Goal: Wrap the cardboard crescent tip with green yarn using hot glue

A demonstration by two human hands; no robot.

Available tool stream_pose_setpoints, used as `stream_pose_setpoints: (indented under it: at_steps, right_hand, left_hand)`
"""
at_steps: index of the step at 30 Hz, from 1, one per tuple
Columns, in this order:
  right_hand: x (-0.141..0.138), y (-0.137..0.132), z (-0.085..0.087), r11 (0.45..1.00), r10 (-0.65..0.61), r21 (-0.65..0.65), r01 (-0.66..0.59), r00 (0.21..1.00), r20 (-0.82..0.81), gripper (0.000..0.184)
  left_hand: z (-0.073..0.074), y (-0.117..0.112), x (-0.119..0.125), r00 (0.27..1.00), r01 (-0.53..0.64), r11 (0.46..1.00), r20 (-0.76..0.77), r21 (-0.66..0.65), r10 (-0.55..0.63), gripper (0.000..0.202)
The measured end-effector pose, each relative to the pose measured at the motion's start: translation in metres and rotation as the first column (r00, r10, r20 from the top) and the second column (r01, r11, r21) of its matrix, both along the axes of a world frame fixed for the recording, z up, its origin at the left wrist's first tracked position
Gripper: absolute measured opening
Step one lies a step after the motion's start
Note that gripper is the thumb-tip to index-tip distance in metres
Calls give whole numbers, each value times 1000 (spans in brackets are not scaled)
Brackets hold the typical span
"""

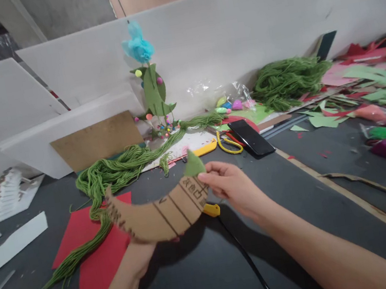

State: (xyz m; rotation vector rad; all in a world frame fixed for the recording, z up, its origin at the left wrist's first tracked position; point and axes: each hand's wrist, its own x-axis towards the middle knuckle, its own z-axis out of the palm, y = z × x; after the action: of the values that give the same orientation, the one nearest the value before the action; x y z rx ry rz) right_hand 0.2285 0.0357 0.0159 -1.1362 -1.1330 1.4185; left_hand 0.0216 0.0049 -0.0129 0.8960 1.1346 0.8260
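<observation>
Above the near middle of the dark surface (296,186), held off it:

- Cardboard crescent (160,211): brown, curved, ruled with black lines and marked with writing; horns point up, belly down.
- Green felt piece (193,165): small and pointed, standing up from the crescent's right horn.
- Right hand (231,185): closed in a pinch on that right horn, thumb on the front face where felt meets card. The crescent stretches away to the left of this hand.
- Left hand (138,257): under and behind the crescent's lower left edge. Its fingers are hidden by the card, so whether they are clamped or merely propping cannot be told.

On the surface below:

- Yellow-tipped tool (212,209) with a black cord (247,258), just under the right horn.
- Red sheet (98,264) with a hank of green yarn (116,174) across it, toward the left edge.
- Phone (251,137) and yellow scissors (228,143), toward the far edge.

Handling note, as a judgement: the felt probably sits best with the thumb pressing flat over the overlap, the left hand steadying the belly so the card does not twist, and the cord left clear of both wrists.
</observation>
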Motion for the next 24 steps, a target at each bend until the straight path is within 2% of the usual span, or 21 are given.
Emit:
stream_pose_setpoints:
  at_steps: [3, 6, 8, 10, 11, 12, 14, 15, 16, 17, 19, 21, 24]
  right_hand:
    - [5, 7, -2, 986, -156, 68, 153, 987, 32, 23]
    - [5, 9, -6, 980, -187, 88, 180, 979, 81, 22]
    - [3, 8, -7, 981, -183, 92, 173, 977, 108, 21]
    - [-2, 4, -9, 984, -162, 103, 147, 973, 164, 20]
    - [-5, 2, -10, 989, -129, 100, 112, 974, 188, 19]
    - [-8, -1, -11, 994, -77, 85, 61, 977, 198, 19]
    - [-16, -7, -15, 997, 63, 29, -69, 983, 170, 19]
    - [-20, -10, -16, 991, 129, 0, -131, 981, 145, 19]
    - [-24, -12, -18, 984, 181, -23, -179, 975, 126, 19]
    - [-27, -14, -20, 976, 219, -41, -216, 969, 117, 19]
    - [-31, -16, -22, 966, 256, -60, -251, 959, 122, 18]
    - [-32, -16, -24, 963, 268, -65, -261, 953, 143, 18]
    - [-31, -14, -25, 961, 275, -49, -270, 942, 192, 19]
  left_hand:
    - [0, -2, 4, 978, 192, 981, -91, 20, -189, 19]
    - [8, -7, 4, 915, 377, 925, -175, 45, -364, 20]
    - [15, -12, 3, 900, 413, 908, -186, 70, -395, 25]
    - [20, -16, 3, 942, 319, 931, -168, 176, -291, 25]
    - [22, -17, 4, 971, 212, 941, -166, 265, -171, 23]
    - [23, -18, 4, 983, 92, 927, -180, 363, -28, 20]
    - [22, -15, 4, 933, -77, 833, -256, 548, 254, 12]
    - [20, -13, 3, 885, -87, 787, -315, 610, 342, 11]
    - [18, -11, 2, 841, -55, 764, -383, 643, 383, 14]
    - [17, -9, 1, 805, -4, 763, -451, 647, 386, 15]
    - [14, -6, -1, 762, 99, 803, -564, 587, 318, 13]
    - [12, -5, -2, 740, 191, 858, -644, 477, 194, 16]
    - [12, -5, -2, 732, 263, 890, -678, 373, 68, 25]
